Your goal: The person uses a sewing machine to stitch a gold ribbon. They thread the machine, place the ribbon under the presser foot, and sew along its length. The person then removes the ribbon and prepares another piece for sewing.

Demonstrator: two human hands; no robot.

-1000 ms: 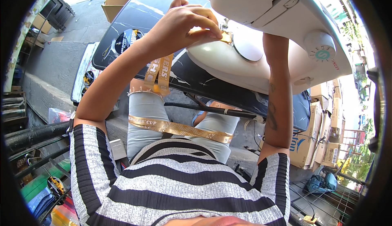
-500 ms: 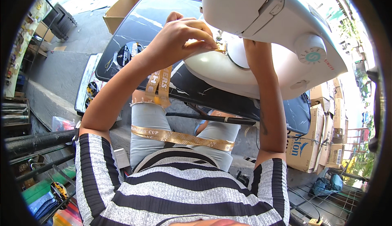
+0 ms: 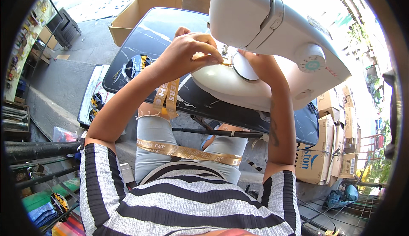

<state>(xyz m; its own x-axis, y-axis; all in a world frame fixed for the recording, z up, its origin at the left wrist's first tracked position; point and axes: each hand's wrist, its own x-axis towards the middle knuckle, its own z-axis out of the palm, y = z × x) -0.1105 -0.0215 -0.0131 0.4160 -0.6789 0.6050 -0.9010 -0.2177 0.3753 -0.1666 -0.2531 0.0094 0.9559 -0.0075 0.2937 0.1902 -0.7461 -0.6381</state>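
Observation:
A white sewing machine (image 3: 243,16) stands on a black marble-patterned table (image 3: 147,27). My left hand (image 3: 189,52) is over the left end of its bed, thumb and fingers pinched on a narrow gold ribbon (image 3: 226,62) beside the needle area. My right hand (image 3: 263,67) reaches under the machine's arm, above the round pale plate (image 3: 246,68) on the bed. Its fingertips are partly hidden by the machine head, so their hold is unclear. Printed gold ribbon (image 3: 171,97) hangs over the table's near edge, and a length of it (image 3: 187,151) lies across my lap.
Round black badge-like pieces (image 3: 135,65) lie on the table's left. An open cardboard box (image 3: 142,12) stands behind it. Stacked cartons (image 3: 313,163) and a wire rack (image 3: 358,206) are at the right. Black metal bars (image 3: 42,148) run along the left.
My right hand has come further out from under the machine head, with thumb and fingers now nearer the needle area. The left hand keeps its pinch. The view has shifted slightly.

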